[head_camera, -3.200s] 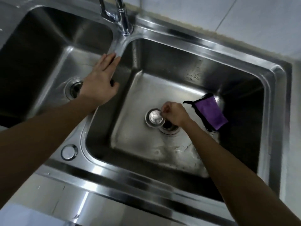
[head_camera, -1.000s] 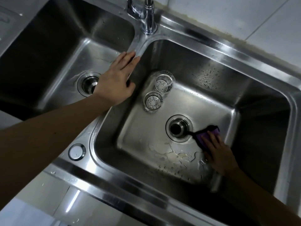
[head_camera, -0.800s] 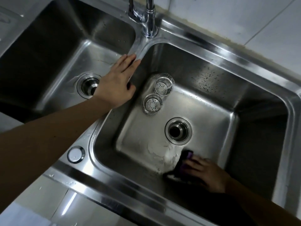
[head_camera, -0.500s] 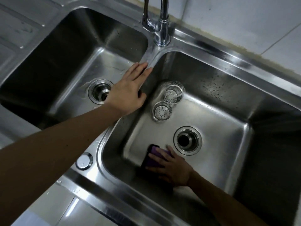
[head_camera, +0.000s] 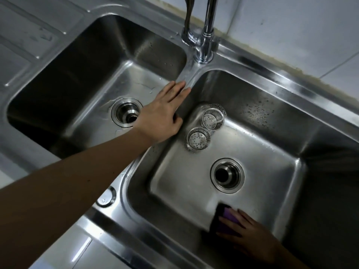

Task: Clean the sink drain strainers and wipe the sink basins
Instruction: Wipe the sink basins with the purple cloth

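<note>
Right hand (head_camera: 250, 235), fingers flat, is pressing a cloth (head_camera: 227, 220); left hand (head_camera: 159, 117), fingers together, is resting beside two strainers (head_camera: 198, 139).

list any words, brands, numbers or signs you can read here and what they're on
No readable text in this view. The faucet, left basin, right basin, strainers, purple cloth and wall tiles show no lettering; the round cap on the sink rim bears no legible mark.
</note>
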